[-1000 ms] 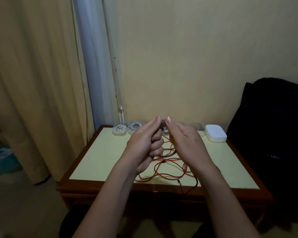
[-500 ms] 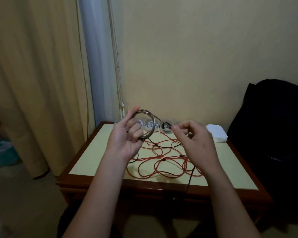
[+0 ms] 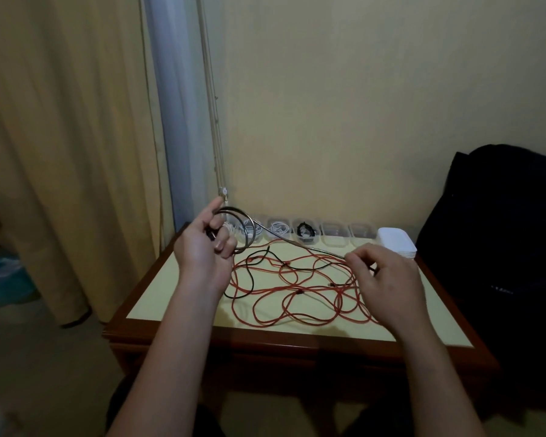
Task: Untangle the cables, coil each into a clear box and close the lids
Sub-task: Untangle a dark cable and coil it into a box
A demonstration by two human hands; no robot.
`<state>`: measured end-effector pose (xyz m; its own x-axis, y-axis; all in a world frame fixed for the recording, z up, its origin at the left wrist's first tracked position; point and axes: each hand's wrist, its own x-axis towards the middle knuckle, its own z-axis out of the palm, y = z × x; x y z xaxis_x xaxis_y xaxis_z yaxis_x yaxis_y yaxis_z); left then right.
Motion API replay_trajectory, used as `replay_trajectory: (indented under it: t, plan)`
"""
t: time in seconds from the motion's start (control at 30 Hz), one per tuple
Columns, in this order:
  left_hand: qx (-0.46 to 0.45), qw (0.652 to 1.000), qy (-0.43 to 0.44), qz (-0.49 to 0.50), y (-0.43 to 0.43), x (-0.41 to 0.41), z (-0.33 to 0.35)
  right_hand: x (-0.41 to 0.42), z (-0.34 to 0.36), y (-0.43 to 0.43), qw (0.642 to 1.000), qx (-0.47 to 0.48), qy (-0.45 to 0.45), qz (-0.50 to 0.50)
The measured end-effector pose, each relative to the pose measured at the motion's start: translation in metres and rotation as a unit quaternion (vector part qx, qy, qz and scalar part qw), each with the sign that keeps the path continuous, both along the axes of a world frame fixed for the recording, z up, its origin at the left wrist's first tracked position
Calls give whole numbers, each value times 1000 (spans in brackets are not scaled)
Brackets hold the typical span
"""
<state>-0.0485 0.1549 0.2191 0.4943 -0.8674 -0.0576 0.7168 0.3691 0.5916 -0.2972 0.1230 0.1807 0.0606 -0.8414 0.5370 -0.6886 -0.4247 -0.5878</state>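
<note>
My left hand (image 3: 204, 252) holds a small coil of a dark grey cable (image 3: 245, 222) above the table's left side. The cable's free stretch runs taut to the right, where my right hand (image 3: 386, 280) pinches it between thumb and fingertips. Below both hands a long red cable (image 3: 284, 305) lies in loose tangled loops on the table (image 3: 171, 288), with a thin black cable (image 3: 251, 277) crossing it. A row of clear boxes (image 3: 304, 230) stands along the far edge; some hold coiled white cables, one a black cable, and two on the right look empty.
A stack of white lids (image 3: 396, 246) sits at the row's right end. A black bag (image 3: 501, 247) stands against the table's right side. Curtains (image 3: 60, 152) hang to the left, and a wall is close behind the table.
My hands have drawn apart, the left going left and the right going right. The grey cable now stretches longer between them. The coil stays in my left hand.
</note>
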Motion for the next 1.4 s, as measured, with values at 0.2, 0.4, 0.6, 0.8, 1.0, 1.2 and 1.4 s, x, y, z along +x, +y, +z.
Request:
replay_trajectory:
  t: [0.2,0.4,0.6,0.8,1.0,1.2,1.4]
  plan:
    - [19,960,-279,27,2,-19,0,10,6,7,995,-6,66,71]
    - [46,893,-445,-51,7,-37,-3,15,17,19,986,27,-31,160]
    - [21,847,-492,-201,14,-60,-10,26,22,24,971,29,-131,198]
    - [-23,897,-300,-323,14,-67,-10,28,23,23,972,13,-203,121]
    - [-54,917,-165,-359,14,-65,-5,32,20,25,970,59,-189,143]
    - [-46,901,-92,-421,13,-64,-11,35,18,25,971,64,-168,159]
    - [-4,927,-81,-366,11,-63,-8,37,16,23,962,86,-191,177]
